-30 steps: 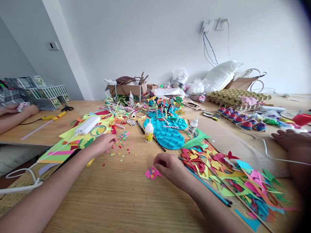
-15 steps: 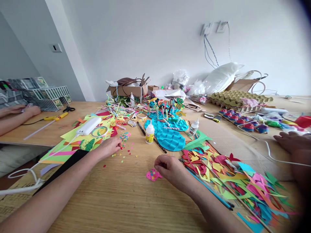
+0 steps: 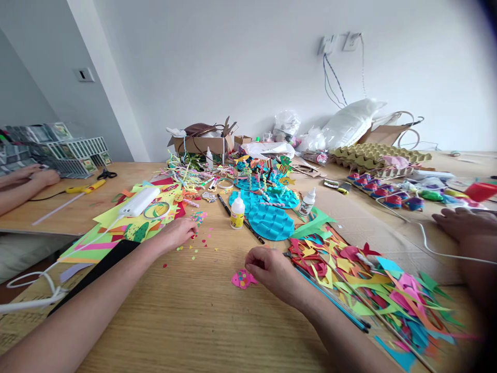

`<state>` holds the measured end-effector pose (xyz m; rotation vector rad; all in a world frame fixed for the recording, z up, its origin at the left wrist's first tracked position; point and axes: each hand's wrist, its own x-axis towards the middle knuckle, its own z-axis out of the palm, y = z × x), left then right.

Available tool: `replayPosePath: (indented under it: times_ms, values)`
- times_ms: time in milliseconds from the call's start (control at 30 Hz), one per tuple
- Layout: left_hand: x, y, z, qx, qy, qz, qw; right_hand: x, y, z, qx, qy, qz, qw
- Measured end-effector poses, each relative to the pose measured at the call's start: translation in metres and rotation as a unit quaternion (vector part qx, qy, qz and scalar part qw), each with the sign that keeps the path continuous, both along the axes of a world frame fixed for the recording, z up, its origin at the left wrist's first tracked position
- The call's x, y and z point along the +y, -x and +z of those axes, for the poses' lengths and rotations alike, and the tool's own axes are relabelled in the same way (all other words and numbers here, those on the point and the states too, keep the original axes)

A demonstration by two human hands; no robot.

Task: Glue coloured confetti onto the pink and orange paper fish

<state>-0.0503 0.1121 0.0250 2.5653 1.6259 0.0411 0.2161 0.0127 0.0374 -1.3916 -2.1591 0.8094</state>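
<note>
A pink paper fish [image 3: 243, 278] with coloured dots lies flat on the wooden table [image 3: 202, 321]. My right hand [image 3: 266, 267] is at its tail end, fingers curled together; what they hold, if anything, is hidden. My left hand [image 3: 181, 231] is closed at the fingertips beside a small pile of coloured paper dots [image 3: 200, 216], and I cannot make out anything in it. Loose dots and bits are scattered between the hands. Beyond them stands a yellow-labelled glue bottle [image 3: 237, 212], upright, next to blue scalloped card [image 3: 272, 221].
Paper scraps [image 3: 388, 290] and long thin sticks lie at the right. A second glue bottle [image 3: 307, 203] stands behind. A white power strip [image 3: 140, 202] rests on coloured sheets at left. Other people's hands [image 3: 462, 225] are at both sides.
My left hand has shifted slightly right, closer to the dot pile. The whole view has moved a little; my right hand and the fish keep their places together.
</note>
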Motion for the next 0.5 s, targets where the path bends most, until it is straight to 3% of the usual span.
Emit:
replayPosePath:
  times_ms: [500]
  values:
    - [0.001,-0.014,0.007,0.03,0.005,-0.026,0.999,-0.001,0.0,0.0,-0.002,0.01,0.002,1.0]
